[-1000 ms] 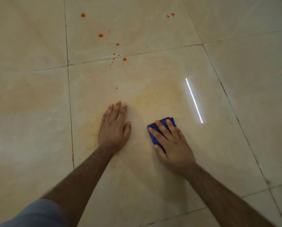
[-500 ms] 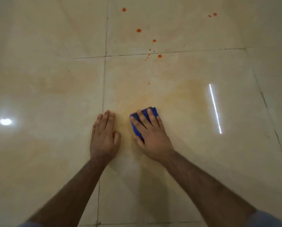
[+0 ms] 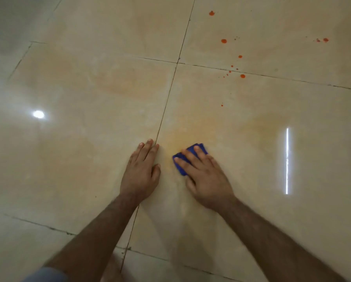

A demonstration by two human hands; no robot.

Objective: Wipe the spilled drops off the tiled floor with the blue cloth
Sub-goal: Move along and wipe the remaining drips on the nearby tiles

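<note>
Right hand (image 3: 207, 178) grip flat on blue cloth (image 3: 182, 159), left hand (image 3: 142, 171) splayed, no writing.

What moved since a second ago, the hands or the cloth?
The right hand slid the blue cloth leftward, close to the left hand, over the yellowish smear. The left hand stayed flat on the floor. The orange drops farther away remain unwiped.

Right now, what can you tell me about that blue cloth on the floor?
The blue cloth is a small, deep-blue piece of soft fabric, folded or bunched into a compact pad. It lies flat on a glossy beige floor tile, pressed down by the right hand, whose spread fingers cover most of it, so only its far and left edges show. It sits on a faint orange smear, well short of the orange drops.
</note>
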